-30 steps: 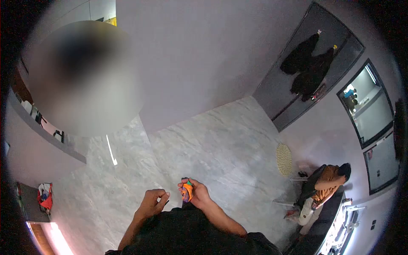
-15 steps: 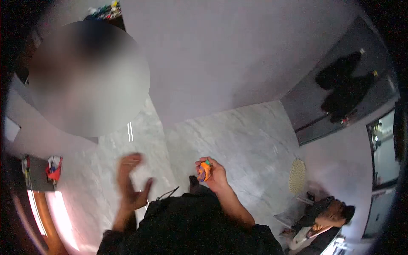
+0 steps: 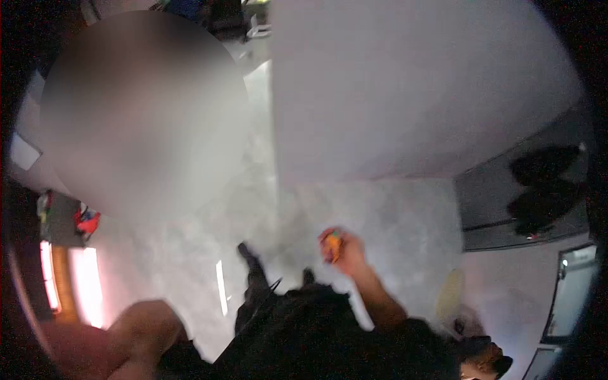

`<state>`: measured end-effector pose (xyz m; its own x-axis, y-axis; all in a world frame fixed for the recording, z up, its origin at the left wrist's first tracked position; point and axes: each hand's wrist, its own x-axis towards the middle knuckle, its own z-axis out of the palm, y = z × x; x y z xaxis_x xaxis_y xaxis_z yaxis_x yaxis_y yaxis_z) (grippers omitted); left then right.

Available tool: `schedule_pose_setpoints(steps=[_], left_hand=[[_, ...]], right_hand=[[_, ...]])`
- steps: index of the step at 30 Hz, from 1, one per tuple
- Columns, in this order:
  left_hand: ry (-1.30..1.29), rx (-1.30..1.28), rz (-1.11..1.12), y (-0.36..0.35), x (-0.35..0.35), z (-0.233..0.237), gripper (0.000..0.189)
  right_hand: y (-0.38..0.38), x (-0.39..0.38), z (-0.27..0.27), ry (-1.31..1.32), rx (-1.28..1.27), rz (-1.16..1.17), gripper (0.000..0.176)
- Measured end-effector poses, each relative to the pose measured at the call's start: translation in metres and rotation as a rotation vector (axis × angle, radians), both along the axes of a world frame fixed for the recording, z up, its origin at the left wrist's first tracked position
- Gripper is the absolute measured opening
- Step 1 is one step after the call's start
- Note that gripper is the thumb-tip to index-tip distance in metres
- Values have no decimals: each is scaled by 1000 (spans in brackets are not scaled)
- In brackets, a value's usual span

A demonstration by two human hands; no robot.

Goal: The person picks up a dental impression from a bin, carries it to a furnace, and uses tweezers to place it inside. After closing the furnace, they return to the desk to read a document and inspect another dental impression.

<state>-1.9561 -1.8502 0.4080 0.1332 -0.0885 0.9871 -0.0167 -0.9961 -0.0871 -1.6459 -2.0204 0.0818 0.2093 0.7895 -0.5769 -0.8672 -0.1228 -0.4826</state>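
My right hand [image 3: 350, 255] is out in front of my body, its fingers closed around a small orange, green and purple object [image 3: 335, 246]. The object is too blurred to name. My left arm [image 3: 149, 320] is bent up close to the camera at the lower left. My left hand [image 3: 69, 348] is a reddish blur there, and its fingers cannot be made out. I wear dark clothes, and my dark foot [image 3: 249, 252] shows on the pale floor [image 3: 380, 221].
A grey wall [image 3: 405, 88] rises ahead, with a passage on its left. Dark clothes [image 3: 548, 187] hang on a dark panel at right. A pale oval mat [image 3: 450, 292] lies by the right wall. A seated person [image 3: 481, 354] is at lower right; a blurred disc covers the upper left.
My left hand has gone from over the floor up close to the camera at lower left. My right hand still holds the orange object. The view has turned, and one foot now shows further forward.
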Motion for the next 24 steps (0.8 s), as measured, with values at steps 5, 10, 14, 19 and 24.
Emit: schedule_pose_setpoints(steps=[5,10,14,19,24], left_hand=[[-69,-7,75,19,-27,12,38],[-140,-87,81,111,-77,16,33],[-207,-137,93,173,-85,1,30],[-313,-308,47,267,-58,0,28],[-120,-606,-520,361,33,-54,27]], right_hand=[[62,-22,15,16,-18,-9,34],[184,-79,29,86,-29,130,30],[275,-108,7,122,34,174,30],[356,-109,16,125,-27,138,32],[428,-45,-45,139,9,2,34]])
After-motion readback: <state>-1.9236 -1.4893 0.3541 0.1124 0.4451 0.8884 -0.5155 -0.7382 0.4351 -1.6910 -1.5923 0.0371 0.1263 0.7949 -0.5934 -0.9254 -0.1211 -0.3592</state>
